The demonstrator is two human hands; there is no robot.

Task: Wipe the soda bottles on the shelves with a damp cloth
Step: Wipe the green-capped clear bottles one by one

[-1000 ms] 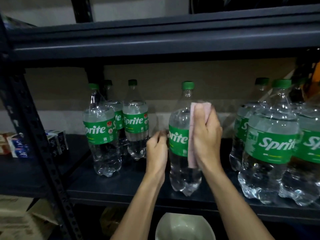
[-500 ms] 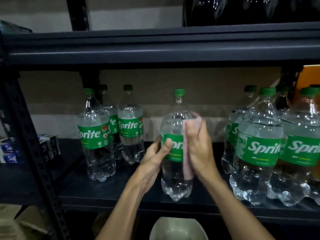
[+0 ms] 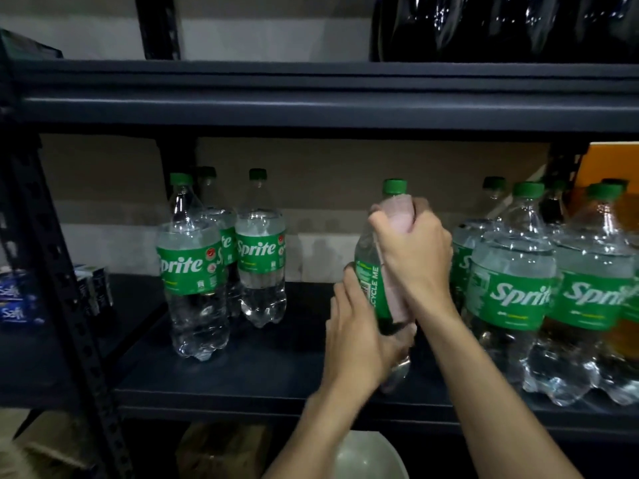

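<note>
- Dim storeroom, pale wall at the back, and a dark metal shelf (image 3: 294, 344) right in front of us.
- Middle of that shelf, toward the front, is the Sprite bottle (image 3: 370, 271) we're on. It's clear with a green cap and green label, and it leans a touch. Our hands cover the base, so we can't tell if it sits on the shelf or is just off it.
- Our right hand (image 3: 415, 257) has its fingers clamped around the pink cloth (image 3: 397, 212). The cloth is bunched over the bottle's shoulder right under the cap, and a strip of it runs down the side across the label.
- Our left hand (image 3: 359, 340) grips the lower half, fingers curled round the bottle below the label.
- Off to the left, well apart from the one we're holding, stand three more bottles (image 3: 192, 271), all upright, with one tucked behind the other two.
- On the right there's a tight cluster of bottles (image 3: 511, 295) just beside our right wrist, with an orange box (image 3: 608, 164) behind them in the corner.
- Overhead, the upper shelf (image 3: 311, 98) carries some dark bottles (image 3: 501, 25).
- Far left, past the upright post (image 3: 69, 305), a few blue cartons (image 3: 14, 305) sit on the next shelf over.
- Underneath our shelf we can see a white bowl (image 3: 366, 458) and a cardboard box (image 3: 221, 451).
</note>
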